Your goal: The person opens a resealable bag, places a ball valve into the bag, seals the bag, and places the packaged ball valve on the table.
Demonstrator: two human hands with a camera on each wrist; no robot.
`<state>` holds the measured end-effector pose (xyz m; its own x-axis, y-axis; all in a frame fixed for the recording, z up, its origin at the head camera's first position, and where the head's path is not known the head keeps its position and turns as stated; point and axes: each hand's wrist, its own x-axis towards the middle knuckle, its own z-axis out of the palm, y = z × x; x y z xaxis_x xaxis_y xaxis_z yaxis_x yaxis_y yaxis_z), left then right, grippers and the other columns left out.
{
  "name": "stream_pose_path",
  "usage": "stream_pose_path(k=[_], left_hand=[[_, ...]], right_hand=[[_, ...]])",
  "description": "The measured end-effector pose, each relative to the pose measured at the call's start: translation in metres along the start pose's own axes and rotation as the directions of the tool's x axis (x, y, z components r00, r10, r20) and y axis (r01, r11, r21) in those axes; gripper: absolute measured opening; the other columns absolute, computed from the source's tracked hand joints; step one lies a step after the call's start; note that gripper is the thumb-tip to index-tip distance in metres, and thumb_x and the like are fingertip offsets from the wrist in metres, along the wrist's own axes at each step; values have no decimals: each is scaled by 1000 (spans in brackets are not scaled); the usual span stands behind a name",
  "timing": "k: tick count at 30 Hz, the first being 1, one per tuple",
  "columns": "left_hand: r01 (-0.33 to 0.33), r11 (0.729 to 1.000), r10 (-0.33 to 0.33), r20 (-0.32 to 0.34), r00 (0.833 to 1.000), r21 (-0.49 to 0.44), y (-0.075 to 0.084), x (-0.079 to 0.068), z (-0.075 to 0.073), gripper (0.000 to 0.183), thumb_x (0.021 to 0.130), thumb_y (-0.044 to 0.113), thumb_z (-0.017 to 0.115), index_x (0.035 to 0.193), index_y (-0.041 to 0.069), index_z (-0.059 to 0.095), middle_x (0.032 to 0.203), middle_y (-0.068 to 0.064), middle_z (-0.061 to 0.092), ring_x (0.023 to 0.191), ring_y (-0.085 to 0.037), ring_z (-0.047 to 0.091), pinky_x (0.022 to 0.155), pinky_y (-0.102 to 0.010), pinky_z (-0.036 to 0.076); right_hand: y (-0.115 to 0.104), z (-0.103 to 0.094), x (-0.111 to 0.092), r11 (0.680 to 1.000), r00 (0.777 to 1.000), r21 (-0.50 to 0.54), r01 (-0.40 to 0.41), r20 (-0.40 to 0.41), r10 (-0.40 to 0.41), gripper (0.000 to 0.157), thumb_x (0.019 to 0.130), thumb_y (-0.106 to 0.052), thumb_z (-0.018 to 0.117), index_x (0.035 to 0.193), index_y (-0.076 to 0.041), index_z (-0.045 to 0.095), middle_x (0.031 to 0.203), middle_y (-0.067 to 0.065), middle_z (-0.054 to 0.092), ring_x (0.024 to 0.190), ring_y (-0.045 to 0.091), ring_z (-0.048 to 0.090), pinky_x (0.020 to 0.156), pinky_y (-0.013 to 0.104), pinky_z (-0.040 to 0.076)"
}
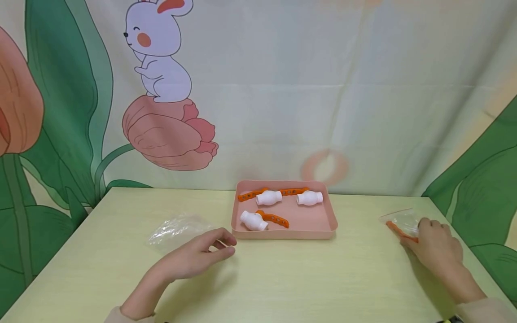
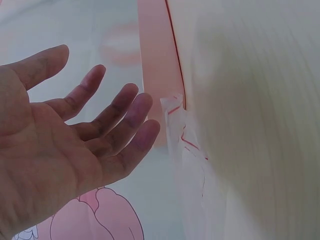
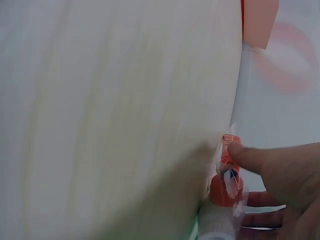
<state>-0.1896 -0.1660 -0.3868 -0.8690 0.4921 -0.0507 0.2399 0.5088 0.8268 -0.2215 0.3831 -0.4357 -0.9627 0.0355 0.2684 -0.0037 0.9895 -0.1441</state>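
Observation:
At the table's right side my right hand (image 1: 440,249) grips a clear zip bag (image 1: 407,219) holding a white ball valve with an orange handle (image 1: 397,230). In the right wrist view the thumb presses the orange handle through the plastic, and part of the white valve body (image 3: 216,227) shows below it. My left hand (image 1: 195,256), fingers loosely bent and holding nothing, hovers by the near left corner of a pink tray (image 1: 282,234). Inside the tray lie three white ball valves with orange handles, one of them a white valve (image 1: 253,220) at the front left.
An emptied-looking clear plastic bag (image 1: 177,231) lies crumpled on the table left of the tray, behind the left forearm; its red seal lines show in the left wrist view. A printed curtain (image 1: 262,112) hangs along the table's back edge. Pale wood-toned tabletop (image 1: 315,278) spreads between the hands.

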Motion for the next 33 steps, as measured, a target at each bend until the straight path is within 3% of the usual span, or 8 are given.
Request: stream_pose_path(k=[4,8,15,18,22,28,33], left_hand=[[14,1000,-14,-7,1000,2,-1,-1,-3,25,105,35,61,120,16,65,120,1,64,115,-23,58,90,-43,51],[37,999,-36,-37,999,37,-2,-1,-6,26,105,35,61,119,14,65,117,1,64,114,-23,58,86,-42,52],[91,980,-70,-123,990,179,-9,-4,-11,27,104,21,59,126,5,65,128,-6,63,127,-33,53,106,-55,43],[90,968,-69,-95,993,234,-13,-4,-12,35,103,14,60,133,-2,60,137,-15,59,134,-39,49,110,-58,39],[89,956,-77,-50,996,280,-17,-5,-11,44,98,10,65,137,-7,55,140,-22,56,135,-42,47,111,-59,37],[147,958,-141,-42,989,247,-16,-5,-10,50,93,18,76,136,0,56,137,-16,59,129,-34,53,108,-57,41],[123,959,-126,-4,992,257,-12,-6,-10,51,89,20,81,133,4,60,136,-13,60,129,-36,53,108,-57,41]], right_hand=[[-5,-1,-2,999,999,-41,22,-23,-23,54,82,-31,84,93,14,56,97,38,50,89,55,48,54,60,46],[-10,-4,-3,998,999,-29,49,-18,-50,43,80,-21,81,91,12,55,92,36,49,87,55,48,53,58,44],[-12,-11,-1,999,996,-11,31,89,-30,26,89,-21,72,82,1,60,94,31,51,90,51,47,55,53,45],[-13,-13,-2,1000,991,-5,23,129,-22,29,90,-21,69,95,6,63,101,34,52,93,52,47,59,55,47],[-14,-15,-2,1000,988,14,18,153,-20,45,90,-22,67,118,12,58,112,37,54,97,54,51,65,61,49],[-23,-19,-3,999,986,18,32,160,-35,47,90,-26,71,117,11,58,111,36,57,94,55,55,67,65,48],[-34,-21,-7,1000,987,-1,14,158,-14,46,91,-29,71,115,9,60,111,36,57,96,59,54,69,71,45]])
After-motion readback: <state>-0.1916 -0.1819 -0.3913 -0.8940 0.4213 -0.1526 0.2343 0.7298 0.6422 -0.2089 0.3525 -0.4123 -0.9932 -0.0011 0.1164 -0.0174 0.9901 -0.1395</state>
